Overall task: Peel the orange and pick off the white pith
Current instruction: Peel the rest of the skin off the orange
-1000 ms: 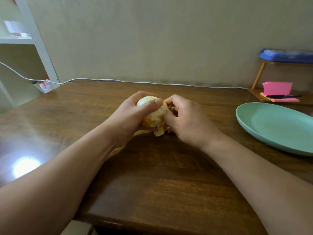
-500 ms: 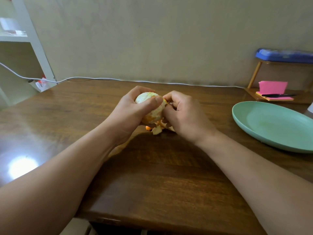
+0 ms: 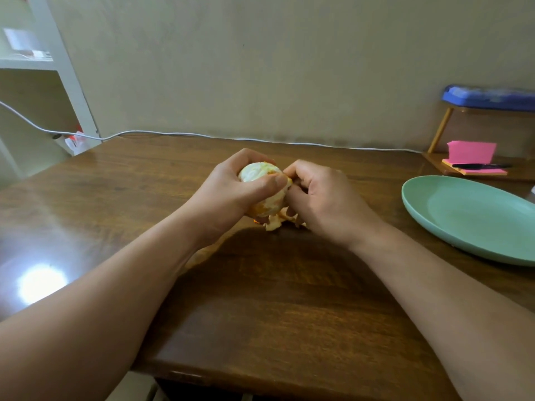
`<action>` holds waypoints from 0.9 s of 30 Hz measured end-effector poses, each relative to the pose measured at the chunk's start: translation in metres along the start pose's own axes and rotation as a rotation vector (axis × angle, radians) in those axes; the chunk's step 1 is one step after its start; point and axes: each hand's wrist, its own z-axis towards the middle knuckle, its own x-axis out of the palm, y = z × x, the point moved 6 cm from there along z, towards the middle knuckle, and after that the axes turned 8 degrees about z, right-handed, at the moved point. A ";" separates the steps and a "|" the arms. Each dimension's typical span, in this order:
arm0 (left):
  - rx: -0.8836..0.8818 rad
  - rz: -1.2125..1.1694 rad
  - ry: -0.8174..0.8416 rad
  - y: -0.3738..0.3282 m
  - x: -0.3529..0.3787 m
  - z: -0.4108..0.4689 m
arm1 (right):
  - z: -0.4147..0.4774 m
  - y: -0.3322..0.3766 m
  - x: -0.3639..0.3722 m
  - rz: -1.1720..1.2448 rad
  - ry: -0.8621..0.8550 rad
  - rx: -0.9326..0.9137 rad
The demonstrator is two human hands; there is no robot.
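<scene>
The left hand (image 3: 231,195) grips the orange (image 3: 260,176) just above the table (image 3: 260,314), thumb laid across its front. Most of what shows of the fruit is pale and whitish, with patches of bare orange flesh at the top and lower down, so the peeling looks largely done and the job seems to be at the pith stage. Torn peel scraps (image 3: 275,222) lie on the table directly under the fruit. The right hand (image 3: 321,204) is curled in against the orange's right side, fingertips pinching at it; whether they hold pith or a last bit of peel is hidden. Plenty of white covering is left to pick off.

Around them: a white shelf unit (image 3: 66,70) at far left, a white cable (image 3: 173,134) along the table's back edge, a green plate (image 3: 469,215) well apart to the right, and pink sticky notes (image 3: 470,151) with a pen (image 3: 477,166) beyond it. Nothing seems to block the hands.
</scene>
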 end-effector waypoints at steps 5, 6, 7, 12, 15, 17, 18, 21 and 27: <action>0.000 -0.026 -0.020 0.002 -0.004 0.001 | 0.003 -0.010 0.004 0.254 -0.009 0.105; 0.001 -0.029 -0.026 0.003 -0.005 0.002 | 0.003 -0.012 0.005 0.294 0.002 0.127; 0.005 -0.034 -0.034 0.003 -0.006 0.003 | 0.003 -0.014 0.007 0.320 0.016 0.151; 0.054 0.035 -0.037 0.002 -0.002 0.002 | 0.005 -0.021 0.012 0.414 0.072 0.259; 0.073 0.029 -0.043 0.001 -0.001 0.002 | 0.005 -0.018 0.008 0.399 0.037 0.207; 0.086 -0.010 -0.057 -0.001 -0.003 0.003 | 0.006 -0.016 0.005 0.416 0.010 0.178; 0.081 -0.039 -0.056 -0.001 -0.005 0.003 | 0.007 -0.016 0.004 0.430 0.005 0.173; 0.042 -0.137 -0.038 0.001 -0.006 0.004 | 0.008 -0.019 0.006 0.455 0.051 0.188; 0.110 0.015 -0.042 -0.001 -0.002 0.002 | 0.006 -0.025 0.013 0.577 0.099 0.282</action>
